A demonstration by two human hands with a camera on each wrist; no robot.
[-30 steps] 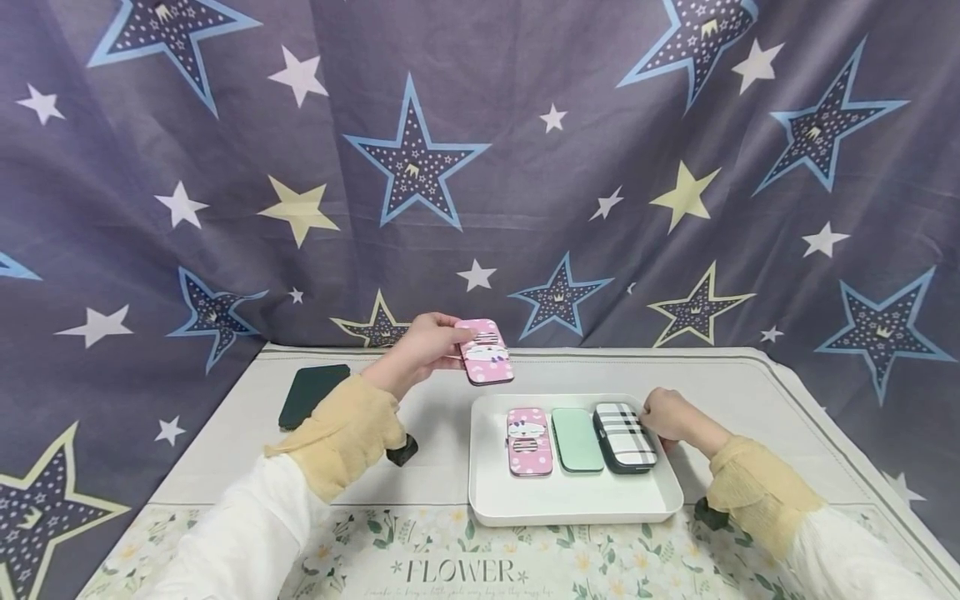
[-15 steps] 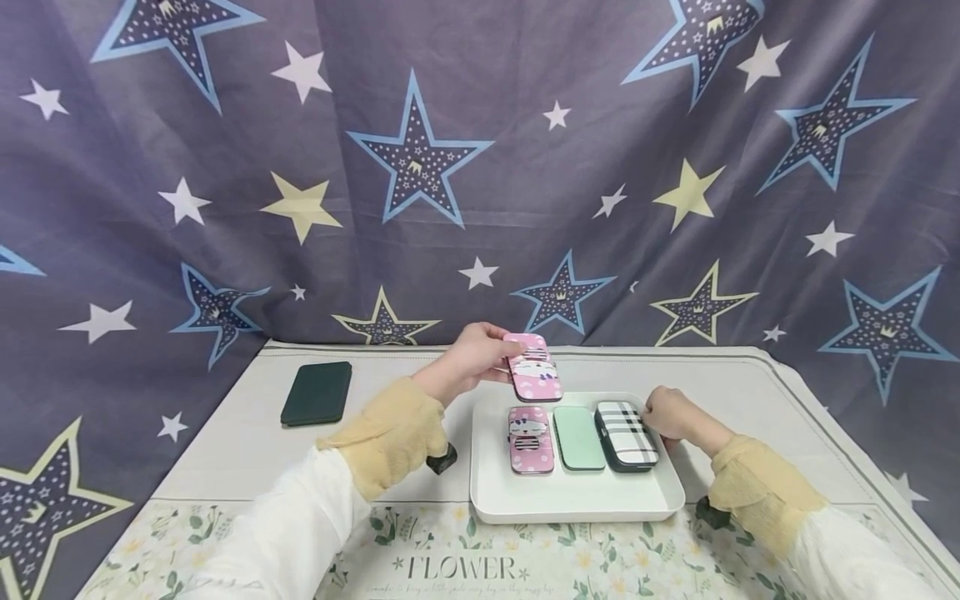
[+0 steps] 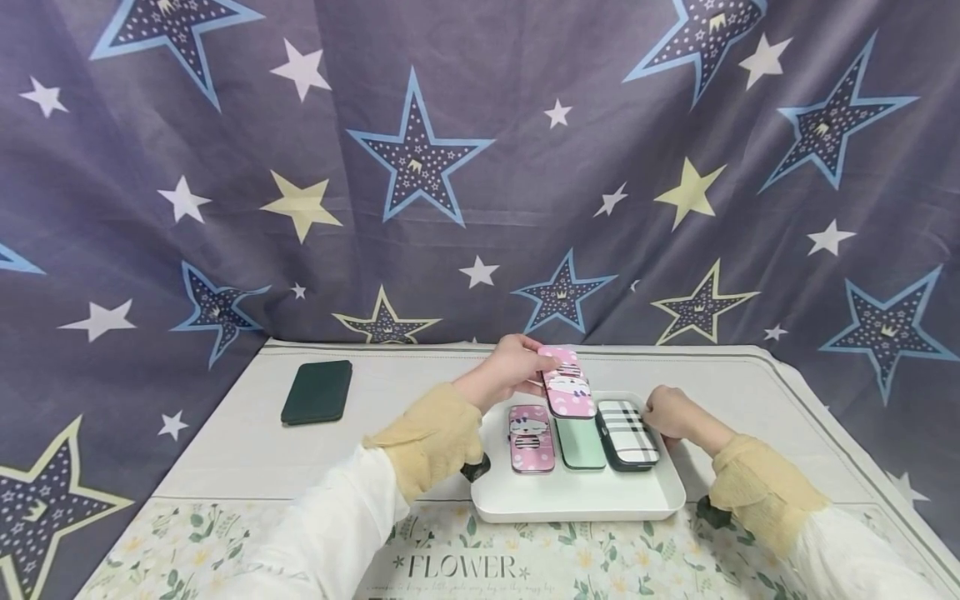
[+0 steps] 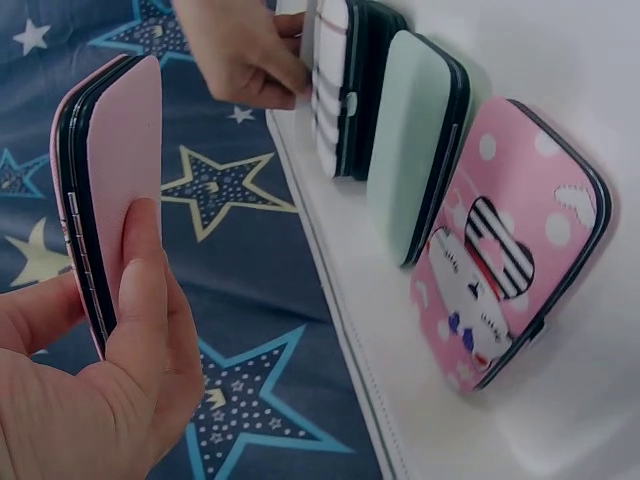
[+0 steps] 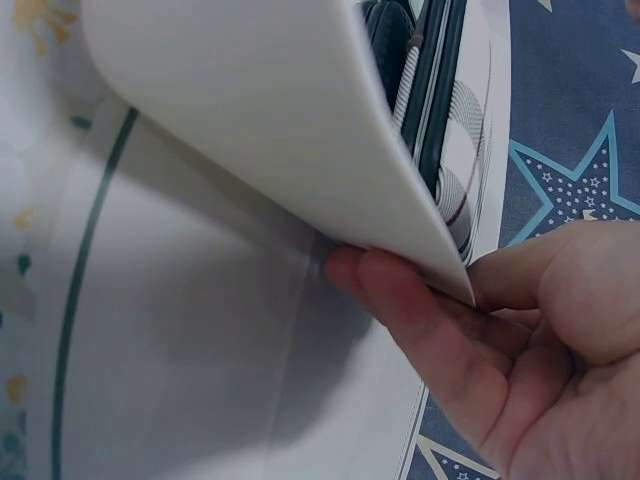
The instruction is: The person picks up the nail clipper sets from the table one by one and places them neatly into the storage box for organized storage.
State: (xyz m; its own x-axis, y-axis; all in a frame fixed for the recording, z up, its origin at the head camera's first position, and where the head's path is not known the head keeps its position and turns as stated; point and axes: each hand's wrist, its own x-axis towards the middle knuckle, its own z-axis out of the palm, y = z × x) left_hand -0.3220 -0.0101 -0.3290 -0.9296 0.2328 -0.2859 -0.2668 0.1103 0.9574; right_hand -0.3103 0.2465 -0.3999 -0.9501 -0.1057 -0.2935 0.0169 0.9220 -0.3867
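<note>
My left hand (image 3: 516, 367) pinches a pink case with a cat print (image 3: 568, 393), holding it above the far edge of the white tray (image 3: 577, 505). In the left wrist view the thumb and fingers press the two faces of this closed case (image 4: 130, 150). Inside the tray lie a second pink cat case (image 3: 531, 454), a mint green case (image 3: 583, 448) and a plaid case with a dark side (image 3: 628, 433). The held case partly covers the green one. My right hand (image 5: 480, 350) pinches the tray's right wall, thumb and fingers on opposite sides.
A dark green flat case (image 3: 317, 392) lies on the table at the left. Floral cloth with the word FLOWER (image 3: 465, 567) covers the table's near part. A star-patterned curtain (image 3: 480, 192) hangs behind the table's far edge.
My left hand has carried the pink case rightward and a little lower, from left of the tray to over its back part. The right hand has stayed at the tray's right wall.
</note>
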